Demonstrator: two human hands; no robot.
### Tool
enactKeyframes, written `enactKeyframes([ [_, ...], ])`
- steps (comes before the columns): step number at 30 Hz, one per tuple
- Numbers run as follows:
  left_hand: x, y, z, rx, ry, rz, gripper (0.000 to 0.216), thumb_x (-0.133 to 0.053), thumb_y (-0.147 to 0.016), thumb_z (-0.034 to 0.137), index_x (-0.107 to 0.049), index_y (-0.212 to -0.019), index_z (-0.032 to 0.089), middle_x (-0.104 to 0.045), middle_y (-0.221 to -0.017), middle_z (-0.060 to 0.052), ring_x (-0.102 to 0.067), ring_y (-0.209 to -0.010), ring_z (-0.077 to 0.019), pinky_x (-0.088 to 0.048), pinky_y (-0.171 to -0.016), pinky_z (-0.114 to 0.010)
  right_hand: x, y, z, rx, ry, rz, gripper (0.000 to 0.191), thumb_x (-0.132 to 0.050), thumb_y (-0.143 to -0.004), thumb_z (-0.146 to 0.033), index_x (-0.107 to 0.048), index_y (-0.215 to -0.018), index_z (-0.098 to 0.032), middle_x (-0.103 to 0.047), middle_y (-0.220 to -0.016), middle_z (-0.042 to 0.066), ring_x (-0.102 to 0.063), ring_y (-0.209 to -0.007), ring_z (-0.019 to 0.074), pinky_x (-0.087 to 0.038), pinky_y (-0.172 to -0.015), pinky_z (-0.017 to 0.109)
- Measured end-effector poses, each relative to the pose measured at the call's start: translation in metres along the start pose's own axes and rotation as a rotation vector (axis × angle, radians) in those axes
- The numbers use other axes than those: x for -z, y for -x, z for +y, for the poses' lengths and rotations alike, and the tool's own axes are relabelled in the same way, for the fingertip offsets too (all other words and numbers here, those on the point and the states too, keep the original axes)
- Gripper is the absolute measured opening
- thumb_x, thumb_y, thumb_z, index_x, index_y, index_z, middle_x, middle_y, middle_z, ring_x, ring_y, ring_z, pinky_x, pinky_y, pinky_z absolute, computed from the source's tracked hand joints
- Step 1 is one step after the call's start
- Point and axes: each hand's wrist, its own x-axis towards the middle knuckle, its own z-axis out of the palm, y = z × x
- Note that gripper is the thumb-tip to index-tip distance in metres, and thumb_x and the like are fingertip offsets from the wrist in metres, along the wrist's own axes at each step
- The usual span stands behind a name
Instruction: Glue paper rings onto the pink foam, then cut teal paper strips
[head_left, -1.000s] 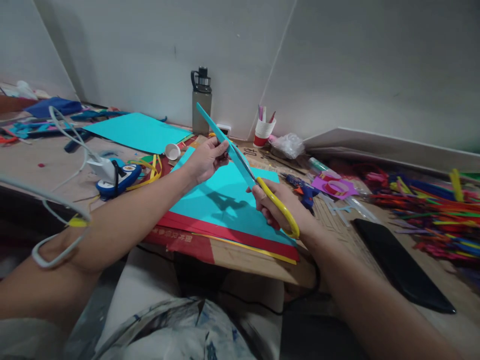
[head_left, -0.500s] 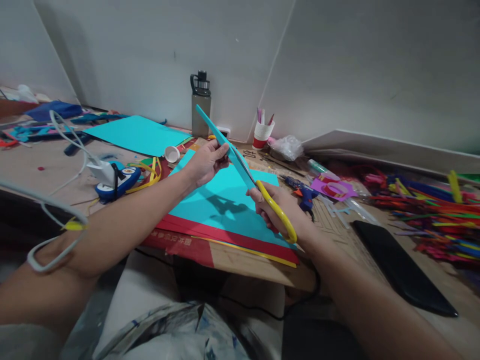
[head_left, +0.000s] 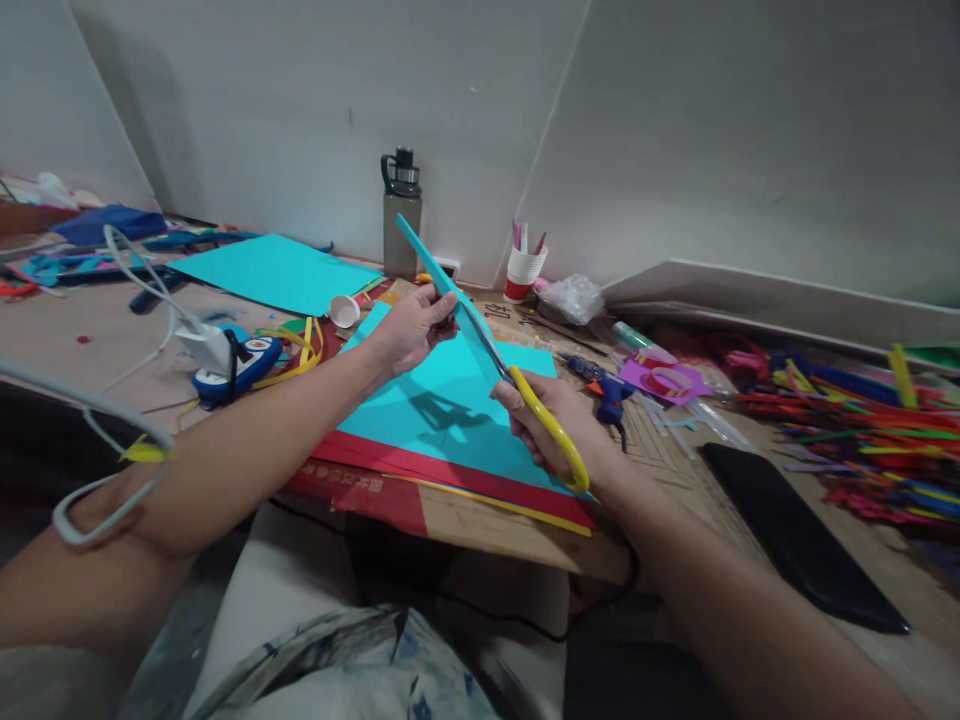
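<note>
Between thumb and fingers, my left hand (head_left: 416,325) pinches a narrow turquoise paper strip (head_left: 429,262), held tilted up in the air. My right hand (head_left: 551,415) is wrapped round yellow-handled scissors (head_left: 551,430), whose blades point up and left along the paper. Just ahead of the right thumb, the blades lie against the strip; the cut edge itself is hard to make out. Under both hands lie turquoise sheets (head_left: 442,400) on top of red paper (head_left: 450,462), with a yellow edge (head_left: 525,512) showing below. The hands' shadow falls on the top sheet.
Another turquoise sheet (head_left: 277,272) lies at the back left by a grey bottle (head_left: 401,225). A blue power strip (head_left: 240,365) with a white plug sits left. Rightward are a paper cup of pens (head_left: 525,270), a blue glue gun (head_left: 613,395), a black phone-like slab (head_left: 802,535) and colourful pipe cleaners (head_left: 877,430).
The scissors' blades have tilted and show more plainly against the strip, which has turned slightly. My right hand has shifted a little; the left hand keeps its pinch.
</note>
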Motion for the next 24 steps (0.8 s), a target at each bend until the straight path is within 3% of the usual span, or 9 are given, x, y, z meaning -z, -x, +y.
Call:
enactKeyframes([
  [6,-0.0023,0.0019,-0.0009,0.006,0.037,0.036,0.019,-0.069,-0.078,0.026,-0.054,-0.074,0.016,-0.058,-0.062,0.003,-0.055,-0.054,-0.0074,-0.046,-0.055,-0.020,0.0001,0.0000,0.0001,-0.011,-0.001,0.005,0.049,-0.045,-0.079,-0.069,-0.045,-0.071,-0.020,-0.045,-0.047,-0.005,-0.041,-0.034,0.0072,-0.032,-0.033,0.019],
  [12,0.0021,-0.0019,0.0012,-0.108,0.093,0.135,0.020,-0.070,-0.077,0.028,-0.053,-0.077,0.017,-0.059,-0.064,0.004,-0.056,-0.056,-0.0069,-0.047,-0.058,-0.020,-0.0006,-0.0003,0.0016,0.004,0.037,0.001,0.050,-0.044,-0.079,-0.070,-0.045,-0.072,-0.021,-0.046,-0.050,-0.005,-0.042,-0.035,0.0076,-0.032,-0.033,0.019],
  [24,-0.0041,-0.0007,0.0022,0.012,0.020,0.102,0.017,-0.066,-0.081,0.024,-0.053,-0.074,0.016,-0.057,-0.059,0.004,-0.055,-0.052,-0.0063,-0.043,-0.049,-0.017,0.0013,-0.0039,0.0065,0.098,0.118,0.032,0.050,-0.040,-0.082,-0.067,-0.052,-0.078,-0.019,-0.049,-0.055,-0.003,-0.042,-0.042,0.0076,-0.031,-0.040,0.020],
])
